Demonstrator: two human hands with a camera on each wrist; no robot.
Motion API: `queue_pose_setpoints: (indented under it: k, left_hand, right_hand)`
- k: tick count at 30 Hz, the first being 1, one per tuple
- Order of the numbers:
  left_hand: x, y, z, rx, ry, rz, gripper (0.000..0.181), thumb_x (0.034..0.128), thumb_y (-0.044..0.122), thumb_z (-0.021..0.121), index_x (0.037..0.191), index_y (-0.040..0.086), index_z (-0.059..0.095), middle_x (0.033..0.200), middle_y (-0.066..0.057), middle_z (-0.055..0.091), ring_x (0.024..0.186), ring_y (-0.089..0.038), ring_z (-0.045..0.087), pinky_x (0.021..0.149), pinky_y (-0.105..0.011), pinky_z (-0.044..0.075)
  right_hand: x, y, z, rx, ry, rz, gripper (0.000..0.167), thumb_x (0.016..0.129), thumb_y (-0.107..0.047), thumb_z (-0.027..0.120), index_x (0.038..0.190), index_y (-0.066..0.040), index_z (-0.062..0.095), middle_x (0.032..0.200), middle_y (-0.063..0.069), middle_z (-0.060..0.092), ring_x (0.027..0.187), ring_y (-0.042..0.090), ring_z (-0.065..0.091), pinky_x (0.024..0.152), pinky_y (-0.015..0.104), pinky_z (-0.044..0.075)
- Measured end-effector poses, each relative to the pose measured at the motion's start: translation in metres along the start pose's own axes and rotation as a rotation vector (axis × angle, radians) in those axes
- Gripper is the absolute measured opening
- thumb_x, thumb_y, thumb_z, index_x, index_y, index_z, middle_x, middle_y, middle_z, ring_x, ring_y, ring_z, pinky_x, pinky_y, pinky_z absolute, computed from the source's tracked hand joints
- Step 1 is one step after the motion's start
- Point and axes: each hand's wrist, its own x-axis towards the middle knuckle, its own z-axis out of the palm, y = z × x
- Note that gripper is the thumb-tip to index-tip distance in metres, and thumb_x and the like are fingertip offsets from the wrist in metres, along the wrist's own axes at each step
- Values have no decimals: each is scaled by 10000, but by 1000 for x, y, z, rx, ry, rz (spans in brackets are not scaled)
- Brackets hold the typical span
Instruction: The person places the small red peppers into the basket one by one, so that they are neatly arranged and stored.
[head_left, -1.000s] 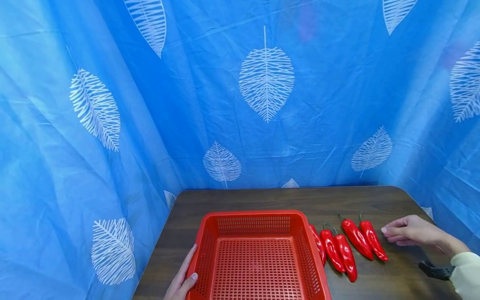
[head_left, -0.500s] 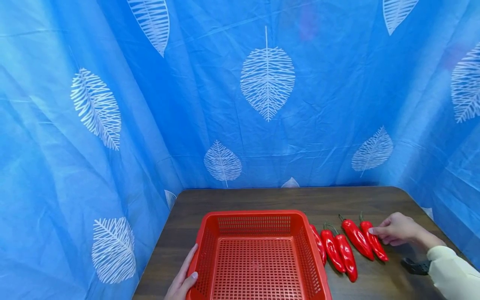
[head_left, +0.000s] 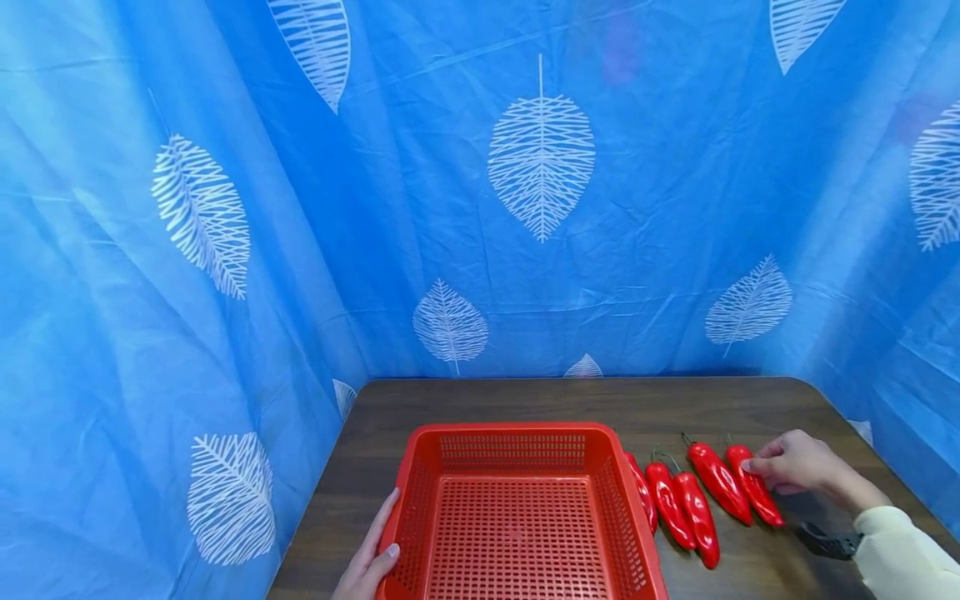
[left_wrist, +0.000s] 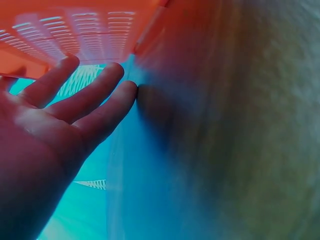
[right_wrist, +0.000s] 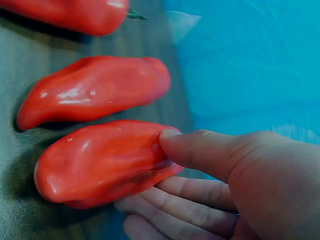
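Observation:
A red plastic basket with slotted walls stands on the table. My left hand holds its left side, thumb at the rim and fingers against the outer wall; the left wrist view shows these fingers nearly straight beside the slotted wall. Over on the right, my right hand pinches the rightmost glossy red chili pepper near its stem end. Up close, the thumb presses on top of that pepper while the other fingers lie at its side. It seems to rest on the table.
Several more red chili peppers with green stems lie in a slanted row between basket and right hand; one is partly hidden by the basket's right rim. A black strap hangs at the right wrist. Blue leaf-print curtains surround the dark wooden table.
My right hand has moved left from beside the peppers onto the rightmost one and now pinches it. The left hand and basket keep their place; the whole view has shifted slightly.

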Motion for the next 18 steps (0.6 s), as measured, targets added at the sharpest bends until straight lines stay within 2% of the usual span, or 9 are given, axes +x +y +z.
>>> queue_pose_setpoints:
  k: [5,8,10,14,18]
  left_hand:
    - [-1,-2,0,-2,17,1,825,1179,349,447,1737,357,-160,1764,-355,-26,1439,-298,537,1100,-567,554]
    - [-2,-3,-1,18,14,25,820,1181,368,431,1735,333,-173,1758,-365,-70,1450,-270,509,1107,-526,543]
    - [-1,-4,-2,56,-1,67,799,1190,359,390,1727,288,-198,1737,-394,-114,1458,-247,480,1110,-481,529]
    - [0,-6,-4,99,-18,117,767,1199,358,342,1721,248,-209,1714,-421,-148,1461,-232,464,1108,-431,519]
    - [-1,-6,-3,91,5,102,766,1197,362,358,1732,270,-182,1726,-419,-110,1474,-287,468,1102,-464,518]
  right_hand:
    - [-12,4,-2,152,1,36,652,1047,-298,764,1293,282,598,1100,266,791,964,315,796,839,460,674]
    - [-22,4,0,253,13,36,685,1088,-291,704,1369,307,524,1180,302,778,999,309,809,864,444,669]
    - [-29,1,2,313,16,32,710,1111,-304,665,1419,307,475,1224,302,770,1018,293,813,883,440,665]
    - [-43,-9,10,420,16,19,777,1138,-332,609,1505,306,359,1328,311,733,1072,250,805,933,435,654]
    - [-57,-27,15,479,47,22,832,1152,-374,573,1565,284,275,1391,326,699,1081,212,801,948,426,651]
